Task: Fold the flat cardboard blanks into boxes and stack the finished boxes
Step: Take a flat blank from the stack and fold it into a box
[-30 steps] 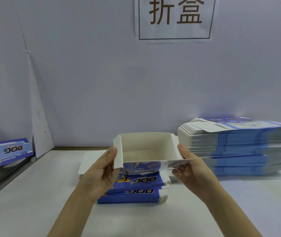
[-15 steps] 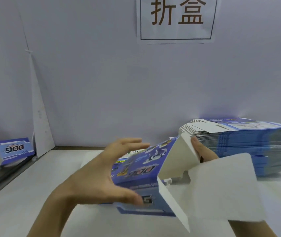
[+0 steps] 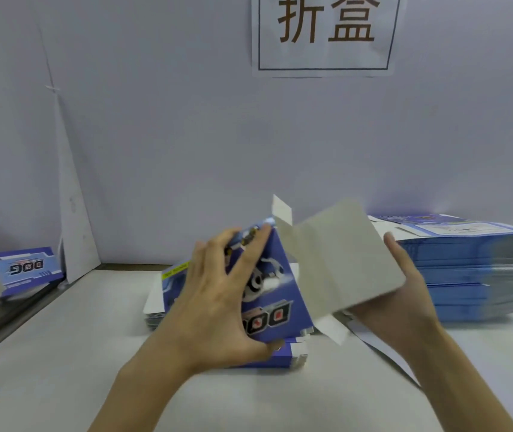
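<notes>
box [image 3: 269, 307] now tipped sideways, left hand [image 3: 214, 294] gripping it; right hand [image 3: 405, 300] backs the lid [image 3: 342, 260] (grip hidden): likely closing next.

Box-folding workstation, packing-shop sort. Printed sign [image 3: 327, 35] reading 折盒 on plain far wall [image 3: 155, 151]. White table [image 3: 62, 353] against it. Tall stack of flat printed blanks [image 3: 473, 275], right. Finished box [image 3: 27, 269], far left, beside leaning white card [image 3: 74, 238].
</notes>
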`<state>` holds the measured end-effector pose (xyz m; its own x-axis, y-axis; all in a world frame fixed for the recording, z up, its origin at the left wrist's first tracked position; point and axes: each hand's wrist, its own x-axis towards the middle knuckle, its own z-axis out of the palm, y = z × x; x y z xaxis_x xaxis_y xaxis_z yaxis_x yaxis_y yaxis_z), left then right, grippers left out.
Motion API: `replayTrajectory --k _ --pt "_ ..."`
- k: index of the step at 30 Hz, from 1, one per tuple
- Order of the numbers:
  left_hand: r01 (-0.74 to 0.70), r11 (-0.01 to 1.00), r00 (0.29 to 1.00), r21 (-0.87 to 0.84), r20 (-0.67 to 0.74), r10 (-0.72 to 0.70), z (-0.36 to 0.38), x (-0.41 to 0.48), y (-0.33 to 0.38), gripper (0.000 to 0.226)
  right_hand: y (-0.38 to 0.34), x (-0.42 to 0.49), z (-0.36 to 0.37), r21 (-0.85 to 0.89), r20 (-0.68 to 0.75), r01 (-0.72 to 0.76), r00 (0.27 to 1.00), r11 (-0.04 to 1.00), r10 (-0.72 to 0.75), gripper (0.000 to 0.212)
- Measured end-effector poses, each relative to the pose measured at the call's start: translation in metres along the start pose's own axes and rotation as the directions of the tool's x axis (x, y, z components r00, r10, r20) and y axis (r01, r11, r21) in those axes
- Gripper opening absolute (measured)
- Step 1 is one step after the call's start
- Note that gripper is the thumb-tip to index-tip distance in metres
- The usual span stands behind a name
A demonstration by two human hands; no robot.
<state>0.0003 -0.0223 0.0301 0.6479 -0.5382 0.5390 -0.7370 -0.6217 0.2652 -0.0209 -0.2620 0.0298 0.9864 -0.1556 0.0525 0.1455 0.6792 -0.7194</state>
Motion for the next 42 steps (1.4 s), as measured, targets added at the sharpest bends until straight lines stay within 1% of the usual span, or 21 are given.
replayTrajectory --k 3,5,7,9,11,13,14,16,19,22,23,26,27,29,30,31,33,35,37,39,42 --pt "-0.032 0.990 0.986 0.135 -0.156 0.053 0.003 0.004 -0.011 0.125 -0.007 -0.002 0.005 -0.128 0.075 0.085 0.994 0.988 -0.076 0.044" --pt "-0.062 0.983 0.974 0.172 -0.205 0.098 0.005 0.005 -0.013 0.127 -0.007 -0.003 0.007 -0.206 0.036 0.177 0.984 0.962 -0.173 0.035" --pt "-0.118 0.983 0.954 0.142 -0.258 0.152 0.007 0.005 -0.014 0.129 -0.004 -0.001 0.005 -0.154 -0.002 0.226 0.973 0.962 -0.229 0.023" --pt "-0.169 0.984 0.935 0.065 -0.306 0.180 0.006 0.004 -0.015 0.123 -0.003 0.001 0.004 -0.039 -0.081 0.138 0.987 0.990 -0.141 0.021" --pt "-0.228 0.974 0.914 0.004 -0.344 0.215 0.008 0.004 -0.012 0.119 0.001 0.004 0.003 0.015 -0.121 -0.088 0.989 0.996 0.089 0.026" --pt "-0.284 0.958 0.897 -0.050 -0.368 0.247 0.015 0.004 -0.005 0.112 0.010 0.002 0.011 -0.097 -0.060 -0.329 0.944 0.939 0.325 0.022" --pt "-0.303 0.950 0.893 -0.071 -0.370 0.257 0.018 0.004 -0.002 0.106 0.015 -0.001 0.017 -0.162 -0.025 -0.377 0.925 0.912 0.378 0.019" --pt "-0.309 0.947 0.894 -0.088 -0.367 0.257 0.020 0.006 0.000 0.100 0.023 -0.001 0.020 -0.179 0.043 -0.379 0.919 0.908 0.392 0.042" --pt "-0.293 0.950 0.907 -0.110 -0.348 0.239 0.010 0.006 -0.013 0.121 0.023 0.001 0.018 -0.028 0.033 -0.285 0.958 0.958 0.286 0.020" --pt "-0.284 0.957 0.899 -0.066 -0.366 0.242 0.002 0.005 -0.020 0.123 0.017 0.005 0.009 0.100 -0.032 -0.143 0.989 0.985 0.146 0.024" --pt "-0.291 0.954 0.898 -0.072 -0.364 0.246 0.005 0.005 -0.018 0.121 0.018 0.003 0.009 0.090 -0.005 -0.171 0.985 0.981 0.172 0.021" --pt "-0.318 0.940 0.905 -0.122 -0.334 0.263 0.017 0.003 -0.004 0.109 0.023 -0.011 0.024 -0.050 0.101 -0.393 0.913 0.918 0.396 0.035" --pt "-0.321 0.938 0.909 -0.132 -0.320 0.266 0.019 0.003 -0.002 0.108 0.025 -0.013 0.023 -0.054 0.096 -0.410 0.906 0.911 0.413 0.039" --pt "-0.310 0.940 0.915 -0.142 -0.314 0.254 0.016 0.003 -0.005 0.113 0.030 -0.011 0.019 -0.069 0.095 -0.334 0.936 0.940 0.340 0.043" --pt "-0.301 0.942 0.916 -0.149 -0.321 0.242 0.013 0.004 -0.008 0.115 0.031 -0.007 0.016 -0.090 0.099 -0.256 0.959 0.962 0.265 0.037" --pt "-0.292 0.944 0.916 -0.152 -0.328 0.230 0.008 0.005 -0.012 0.116 0.031 -0.002 0.013 -0.104 0.074 -0.154 0.984 0.983 0.162 0.031" --pt "-0.269 0.952 0.921 -0.147 -0.330 0.209 0.001 0.005 -0.018 0.116 0.027 0.001 0.010 -0.193 0.037 0.060 0.998 0.979 -0.054 0.044" --pt "-0.256 0.956 0.927 -0.141 -0.317 0.201 -0.001 0.005 -0.020 0.115 0.020 0.000 0.009 -0.328 0.051 0.276 0.960 0.904 -0.275 0.041" --pt "-0.247 0.961 0.932 -0.128 -0.303 0.200 -0.001 0.004 -0.020 0.115 0.013 -0.004 0.009 -0.446 0.057 0.430 0.889 0.785 -0.454 0.028" --pt "-0.231 0.971 0.932 -0.061 -0.302 0.202 0.000 0.003 -0.017 0.113 0.010 -0.006 0.007 -0.494 0.041 0.507 0.825 0.706 -0.563 0.026" --pt "-0.202 0.979 0.931 0.004 -0.311 0.193 0.003 0.002 -0.012 0.112 0.009 -0.010 0.010 -0.530 0.058 0.588 0.743 0.610 -0.666 0.034"
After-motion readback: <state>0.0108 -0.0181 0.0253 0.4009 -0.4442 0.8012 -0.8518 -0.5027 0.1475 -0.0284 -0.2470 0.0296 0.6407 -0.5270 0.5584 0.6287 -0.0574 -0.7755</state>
